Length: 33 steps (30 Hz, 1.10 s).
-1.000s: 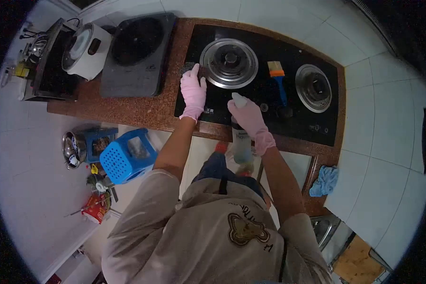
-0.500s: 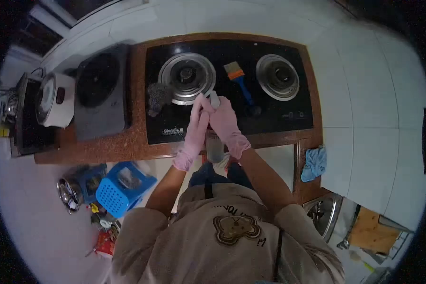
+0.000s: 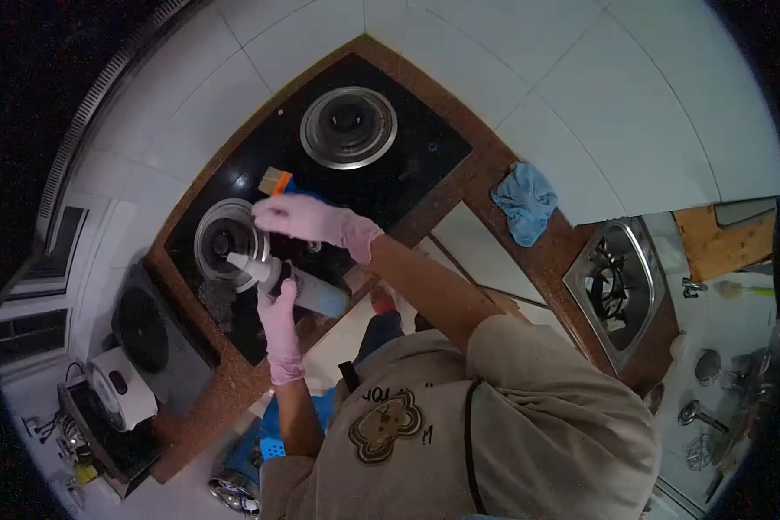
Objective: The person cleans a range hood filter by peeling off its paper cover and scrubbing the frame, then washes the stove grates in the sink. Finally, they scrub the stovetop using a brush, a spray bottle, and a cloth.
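My left hand [image 3: 279, 334], in a pink glove, is closed around a clear bottle [image 3: 319, 295] with a white nozzle top and pale bluish contents. The bottle is tilted over the stove's front edge, its nozzle toward the near burner [image 3: 225, 243]. My right hand [image 3: 302, 218], also gloved in pink, is above the black stove [image 3: 416, 143] beside that burner. Its fingers are curled together, and whatever they may hold is hidden. Just beyond it lies a brush [image 3: 275, 180] with an orange band and blue handle, partly covered by the hand. A grey scouring pad [image 3: 219, 302] rests beside the burner.
A second burner [image 3: 348, 127] sits farther back. On the brown counter lies a blue cloth [image 3: 526, 201], with a metal sink [image 3: 620, 290] to its right. A dark cooktop [image 3: 160, 334] and a white rice cooker [image 3: 126, 390] stand at left.
The view has turned toward the right. My hands were together at the bottle's top; now they are apart, the bottle raised and tilted in my left hand, my right hand beside the brush.
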Motion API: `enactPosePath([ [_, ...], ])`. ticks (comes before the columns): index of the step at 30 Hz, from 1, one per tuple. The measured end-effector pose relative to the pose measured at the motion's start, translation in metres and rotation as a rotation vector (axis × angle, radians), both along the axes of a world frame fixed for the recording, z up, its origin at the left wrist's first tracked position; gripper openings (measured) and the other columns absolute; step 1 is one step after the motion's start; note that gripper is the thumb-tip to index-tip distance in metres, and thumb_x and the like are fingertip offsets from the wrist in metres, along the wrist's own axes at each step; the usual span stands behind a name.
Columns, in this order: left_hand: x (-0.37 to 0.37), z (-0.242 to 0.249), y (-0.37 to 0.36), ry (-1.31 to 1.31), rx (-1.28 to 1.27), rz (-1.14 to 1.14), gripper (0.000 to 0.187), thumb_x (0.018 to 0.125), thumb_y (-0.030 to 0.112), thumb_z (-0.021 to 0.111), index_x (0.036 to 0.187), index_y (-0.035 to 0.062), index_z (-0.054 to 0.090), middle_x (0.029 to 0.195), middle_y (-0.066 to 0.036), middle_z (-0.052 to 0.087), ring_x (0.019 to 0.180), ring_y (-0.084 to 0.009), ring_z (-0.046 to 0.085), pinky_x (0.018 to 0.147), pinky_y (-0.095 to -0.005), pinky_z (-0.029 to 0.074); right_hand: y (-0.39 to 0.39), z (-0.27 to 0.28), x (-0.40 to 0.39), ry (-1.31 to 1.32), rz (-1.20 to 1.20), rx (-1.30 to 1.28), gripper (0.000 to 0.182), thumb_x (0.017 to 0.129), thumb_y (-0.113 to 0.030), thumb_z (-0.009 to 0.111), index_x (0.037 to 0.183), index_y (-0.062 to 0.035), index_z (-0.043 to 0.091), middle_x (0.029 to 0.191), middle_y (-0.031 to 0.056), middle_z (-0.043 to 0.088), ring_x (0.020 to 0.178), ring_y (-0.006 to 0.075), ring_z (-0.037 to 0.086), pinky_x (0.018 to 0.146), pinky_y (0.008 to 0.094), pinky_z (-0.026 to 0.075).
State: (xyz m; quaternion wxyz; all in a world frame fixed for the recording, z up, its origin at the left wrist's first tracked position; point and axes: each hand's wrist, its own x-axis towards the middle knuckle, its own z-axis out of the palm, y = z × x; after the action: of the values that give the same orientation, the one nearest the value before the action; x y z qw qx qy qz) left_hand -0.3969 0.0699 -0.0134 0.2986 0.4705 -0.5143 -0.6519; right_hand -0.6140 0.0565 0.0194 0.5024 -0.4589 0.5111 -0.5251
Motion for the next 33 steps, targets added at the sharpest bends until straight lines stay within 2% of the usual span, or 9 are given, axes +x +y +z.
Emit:
enactPosePath([
  [2, 0.006, 0.004, 0.000, 0.064, 0.002, 0.066, 0.048, 0.092, 0.007, 0.065, 0.137, -0.0034, 0.051, 0.128, -0.010, 0.061, 0.110, -0.0163, 0.060, 0.096, -0.0304, 0.048, -0.011, -0.023, -0.023, 0.843, -0.442, 0.190, 0.020, 0.087, -0.020, 0.066, 0.098, -0.0042, 0.071, 0.098, 0.0119, 0.071, 0.092, 0.0264, 0.070, 0.074, 0.0357, 0.055],
  [4, 0.009, 0.022, 0.001, 0.034, -0.045, 0.019, 0.048, 0.092, 0.005, 0.062, 0.138, -0.0036, 0.050, 0.131, -0.011, 0.060, 0.113, -0.0170, 0.059, 0.098, -0.0310, 0.046, -0.018, -0.043, -0.041, 1.201, -0.187, 0.583, 0.011, 0.082, -0.014, 0.067, 0.087, -0.0068, 0.073, 0.088, 0.0129, 0.072, 0.085, 0.0257, 0.072, 0.067, 0.0388, 0.056],
  [7, 0.004, 0.046, 0.008, -0.009, -0.158, -0.064, 0.054, 0.092, 0.004, 0.060, 0.144, -0.0017, 0.045, 0.138, -0.010, 0.052, 0.119, -0.0188, 0.055, 0.102, -0.0325, 0.043, -0.045, -0.129, -0.040, 1.416, -0.826, 0.250, 0.012, 0.079, -0.007, 0.065, 0.082, -0.0091, 0.076, 0.082, 0.0104, 0.073, 0.081, 0.0273, 0.072, 0.063, 0.0406, 0.055],
  [9, -0.007, 0.059, 0.012, -0.003, -0.302, -0.188, 0.061, 0.095, 0.015, 0.062, 0.150, 0.0015, 0.040, 0.147, -0.012, 0.046, 0.126, -0.0216, 0.051, 0.104, -0.0366, 0.042, -0.037, -0.115, -0.053, 1.222, -0.318, 0.492, 0.015, 0.079, -0.007, 0.064, 0.086, -0.0083, 0.077, 0.085, 0.0109, 0.073, 0.085, 0.0283, 0.073, 0.068, 0.0412, 0.056],
  [12, -0.018, 0.071, 0.017, 0.019, -0.335, -0.267, 0.061, 0.093, 0.011, 0.061, 0.150, 0.0025, 0.040, 0.148, -0.012, 0.046, 0.126, -0.0224, 0.051, 0.106, -0.0377, 0.042, -0.040, -0.087, -0.040, 0.931, -0.663, 0.543, 0.033, 0.074, -0.019, 0.080, 0.102, -0.0044, 0.074, 0.098, 0.0086, 0.071, 0.091, 0.0242, 0.072, 0.068, 0.0363, 0.055],
  [16, -0.051, 0.089, 0.028, 0.054, -0.342, -0.329, 0.058, 0.092, 0.012, 0.064, 0.145, -0.0005, 0.043, 0.136, -0.012, 0.054, 0.120, -0.0218, 0.055, 0.103, -0.0363, 0.044, -0.052, -0.098, -0.031, 0.991, -0.212, 0.533, 0.018, 0.075, -0.012, 0.071, 0.092, -0.0083, 0.076, 0.095, 0.0124, 0.073, 0.091, 0.0293, 0.072, 0.071, 0.0385, 0.056],
  [24, -0.065, 0.126, 0.065, 0.034, -0.469, -0.264, 0.065, 0.088, 0.002, 0.060, 0.149, -0.0006, 0.038, 0.142, -0.015, 0.051, 0.127, -0.0240, 0.052, 0.110, -0.0378, 0.038, -0.033, -0.104, -0.053, 0.728, -0.277, 0.575, 0.020, 0.071, -0.012, 0.074, 0.091, -0.0089, 0.077, 0.099, 0.0121, 0.073, 0.096, 0.0297, 0.071, 0.075, 0.0379, 0.056],
  [29, -0.100, 0.115, 0.110, 0.062, -0.412, -0.330, 0.066, 0.088, 0.007, 0.064, 0.148, -0.0019, 0.037, 0.139, -0.015, 0.052, 0.125, -0.0236, 0.052, 0.110, -0.0379, 0.038, 0.141, -0.065, -0.092, 0.437, -0.444, 0.192, 0.020, 0.082, -0.014, 0.066, 0.094, 0.0011, 0.068, 0.087, 0.0224, 0.069, 0.079, 0.0394, 0.068, 0.070, 0.0458, 0.053],
  [33, -0.168, 0.096, 0.162, 0.149, -0.353, -0.560, 0.076, 0.078, 0.008, 0.073, 0.145, -0.0031, 0.039, 0.136, -0.013, 0.054, 0.125, -0.0227, 0.052, 0.111, -0.0372, 0.038, 0.358, -0.013, -0.097, -0.022, -0.477, 0.372, 0.019, 0.089, -0.018, 0.065, 0.099, -0.0024, 0.063, 0.075, 0.0077, 0.059, 0.064, 0.0138, 0.058, 0.061, 0.0336, 0.049],
])
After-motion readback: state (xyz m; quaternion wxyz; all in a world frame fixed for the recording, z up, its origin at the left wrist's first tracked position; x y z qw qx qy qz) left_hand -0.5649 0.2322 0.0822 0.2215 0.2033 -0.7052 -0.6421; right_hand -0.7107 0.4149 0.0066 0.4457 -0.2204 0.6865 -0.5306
